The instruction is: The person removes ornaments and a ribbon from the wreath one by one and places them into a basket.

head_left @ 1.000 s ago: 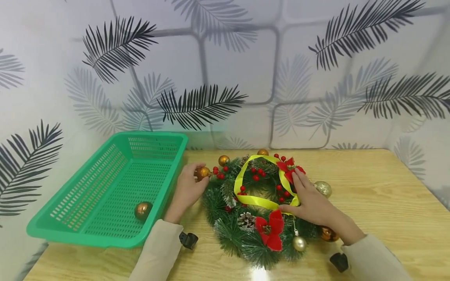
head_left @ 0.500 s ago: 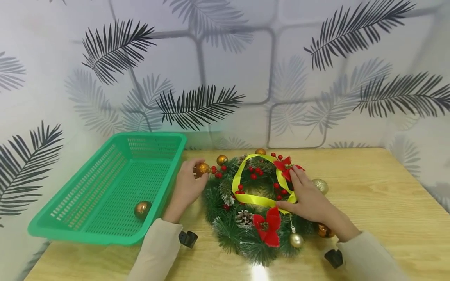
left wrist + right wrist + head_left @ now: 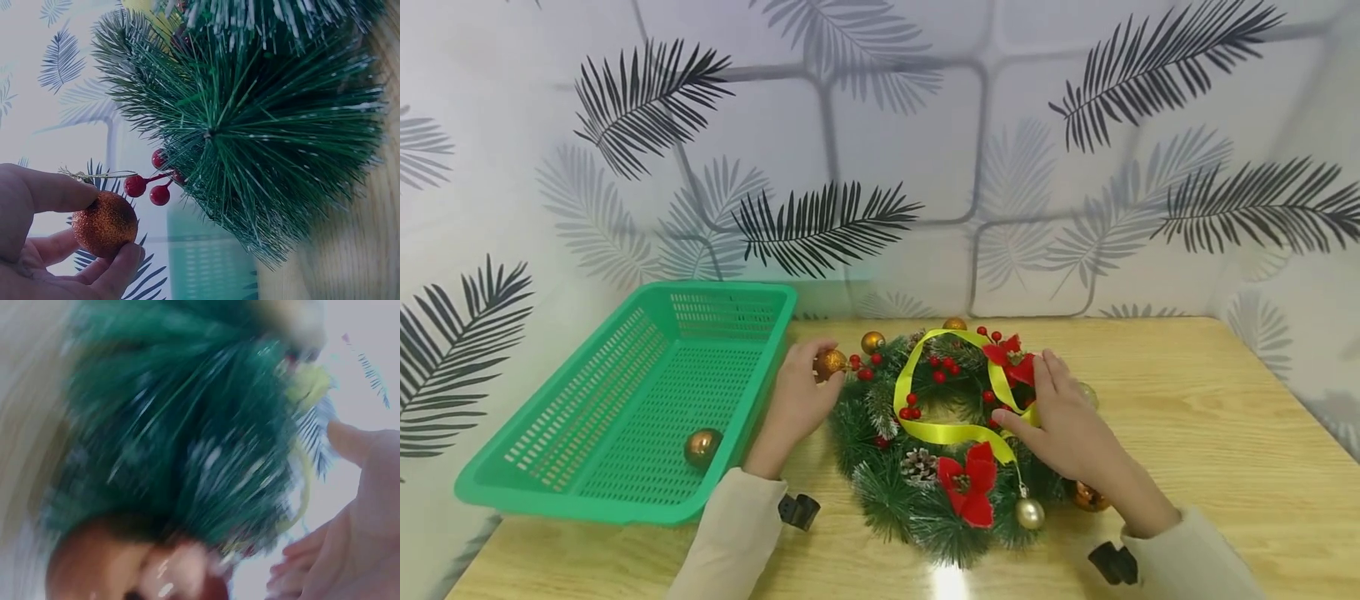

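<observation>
Left hand [image 3: 797,400] pinches the glittery orange bauble [image 3: 831,365] between thumb and fingers, out at the wreath's [image 3: 883,500] ten o'clock; right hand [image 3: 1067,427], fingers straight, gripping nothing, is at its three. Green basket [image 3: 587,509] sits tight at left hand's nine; wooden tabletop [image 3: 1210,425] stretches beyond right hand toward three.

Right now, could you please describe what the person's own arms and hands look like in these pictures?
The left sleeve and right sleeve are plain light beige, without visible markings, ending near the wrists. A small, blocky black device shows beside the left cuff and a similar one beside the right. The left hand and right hand wear no gloves.
</observation>
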`<state>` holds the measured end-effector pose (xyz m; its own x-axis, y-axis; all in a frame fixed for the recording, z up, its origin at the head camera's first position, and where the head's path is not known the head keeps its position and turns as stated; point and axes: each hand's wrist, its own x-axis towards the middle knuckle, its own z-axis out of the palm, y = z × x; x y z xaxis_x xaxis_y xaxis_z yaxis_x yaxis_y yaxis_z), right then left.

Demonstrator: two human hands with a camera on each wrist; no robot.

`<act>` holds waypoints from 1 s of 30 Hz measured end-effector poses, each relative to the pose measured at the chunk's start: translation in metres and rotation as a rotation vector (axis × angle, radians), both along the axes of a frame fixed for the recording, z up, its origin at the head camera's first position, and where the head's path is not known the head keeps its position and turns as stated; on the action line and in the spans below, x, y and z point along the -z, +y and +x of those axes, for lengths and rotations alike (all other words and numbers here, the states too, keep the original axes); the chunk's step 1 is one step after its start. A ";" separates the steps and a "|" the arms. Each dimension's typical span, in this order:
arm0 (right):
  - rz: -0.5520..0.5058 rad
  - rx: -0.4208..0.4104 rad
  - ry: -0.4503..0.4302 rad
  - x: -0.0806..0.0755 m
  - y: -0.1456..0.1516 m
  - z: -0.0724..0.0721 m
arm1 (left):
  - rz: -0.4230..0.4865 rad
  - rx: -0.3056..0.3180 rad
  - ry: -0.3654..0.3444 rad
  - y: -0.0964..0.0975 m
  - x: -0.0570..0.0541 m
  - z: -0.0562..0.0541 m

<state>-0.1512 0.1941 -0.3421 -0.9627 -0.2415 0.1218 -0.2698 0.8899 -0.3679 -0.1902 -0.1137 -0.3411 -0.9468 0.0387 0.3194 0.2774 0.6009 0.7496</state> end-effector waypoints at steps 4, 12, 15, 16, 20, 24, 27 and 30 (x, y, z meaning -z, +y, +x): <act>0.018 0.078 0.019 0.001 -0.013 0.009 | -0.020 -0.008 0.014 0.001 -0.001 0.001; 0.000 0.171 0.008 0.011 -0.037 0.019 | -0.032 -0.004 -0.011 0.006 -0.004 0.006; 0.010 0.176 -0.015 0.016 -0.040 0.019 | -0.021 0.001 -0.011 0.007 -0.003 0.008; 0.016 0.176 -0.020 0.018 -0.040 0.018 | -0.015 0.002 -0.010 0.007 -0.003 0.008; 0.025 0.177 -0.032 0.024 -0.038 0.017 | -0.007 0.014 -0.010 0.009 -0.001 0.009; 0.034 0.176 -0.019 0.027 -0.036 0.015 | -0.009 0.023 -0.008 0.010 -0.001 0.007; 0.052 0.165 -0.002 0.028 -0.035 0.013 | -0.011 0.026 -0.005 0.011 -0.003 0.007; 0.068 0.148 0.015 0.029 -0.034 0.010 | -0.009 0.031 -0.002 0.011 -0.004 0.006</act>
